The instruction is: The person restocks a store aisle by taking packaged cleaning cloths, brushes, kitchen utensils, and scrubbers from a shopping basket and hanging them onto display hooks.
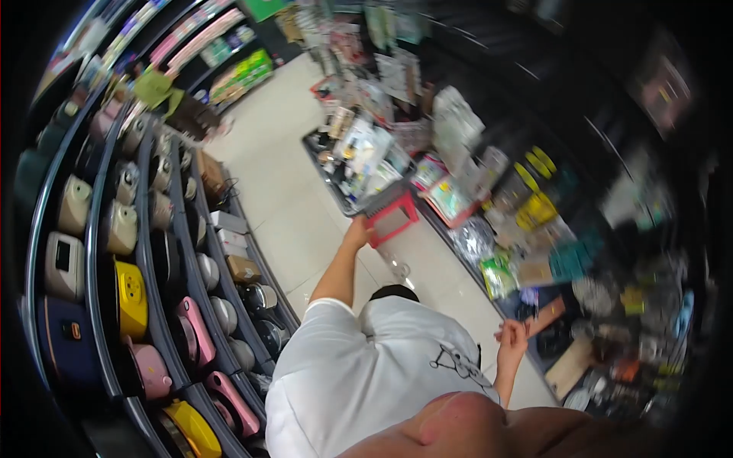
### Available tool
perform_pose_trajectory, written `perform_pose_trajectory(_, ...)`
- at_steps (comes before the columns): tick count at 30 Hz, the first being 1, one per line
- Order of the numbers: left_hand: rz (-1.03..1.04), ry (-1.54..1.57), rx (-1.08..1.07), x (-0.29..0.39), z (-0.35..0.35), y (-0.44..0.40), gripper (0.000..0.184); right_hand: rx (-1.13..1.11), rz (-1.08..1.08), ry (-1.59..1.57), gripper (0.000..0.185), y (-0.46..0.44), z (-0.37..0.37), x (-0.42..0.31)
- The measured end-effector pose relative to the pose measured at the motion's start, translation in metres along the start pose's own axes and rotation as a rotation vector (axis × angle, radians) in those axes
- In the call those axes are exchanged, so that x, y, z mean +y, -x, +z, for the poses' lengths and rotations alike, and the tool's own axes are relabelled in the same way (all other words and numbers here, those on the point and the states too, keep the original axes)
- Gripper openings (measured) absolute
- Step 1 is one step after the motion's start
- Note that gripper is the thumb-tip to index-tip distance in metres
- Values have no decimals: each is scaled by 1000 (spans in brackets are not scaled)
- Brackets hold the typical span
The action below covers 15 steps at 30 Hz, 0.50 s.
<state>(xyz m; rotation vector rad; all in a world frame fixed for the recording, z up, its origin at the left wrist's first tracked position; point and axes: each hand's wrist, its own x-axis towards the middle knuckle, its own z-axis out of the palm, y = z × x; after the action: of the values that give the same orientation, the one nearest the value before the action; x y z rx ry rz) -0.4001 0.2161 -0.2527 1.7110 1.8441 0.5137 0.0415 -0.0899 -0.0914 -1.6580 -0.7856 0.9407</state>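
Note:
My left hand (356,231) reaches forward, its fingers closed at the near edge of a red rectangular frame (395,219). That frame is beside a dark grey bin (347,204) piled with small packaged goods. My right hand (512,337) is raised at my right side, its fingers loosely bent and apart. Just beyond it lies a flat reddish-brown board (547,316); I see no clear grip on it. My white T-shirt (382,374) with a line drawing fills the lower middle. Blur hides finger detail.
Tiered shelves (95,229) on the left hold small appliances, including a yellow one (130,298) and a pink one (197,330). Packaged goods (500,275) are crowded along the right. Pale tiles (279,191) cover the aisle floor. A person in green (160,88) is farther off.

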Motion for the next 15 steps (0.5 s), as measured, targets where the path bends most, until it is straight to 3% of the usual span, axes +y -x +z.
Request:
perform_pose_trajectory(1,-62,46,14,-11,1,-48,62,-22,11,6,11,-6,25,-6)
perform_pose_trajectory(2,77,-3,179,0,-11,-77,61,-67,13,13,11,-13,54,-19)
perform_pose_trajectory(8,26,-163,56,81,-111,-225,66,-243,-81,331,13,-80,172,-50)
perform_pose_trajectory(12,23,-295,-60,88,-126,-295,63,-216,-199,415,17,-112,229,-91)
perform_pose_trajectory(15,25,-412,-184,79,-116,-323,60,-225,-140,499,18,-120,249,-86)
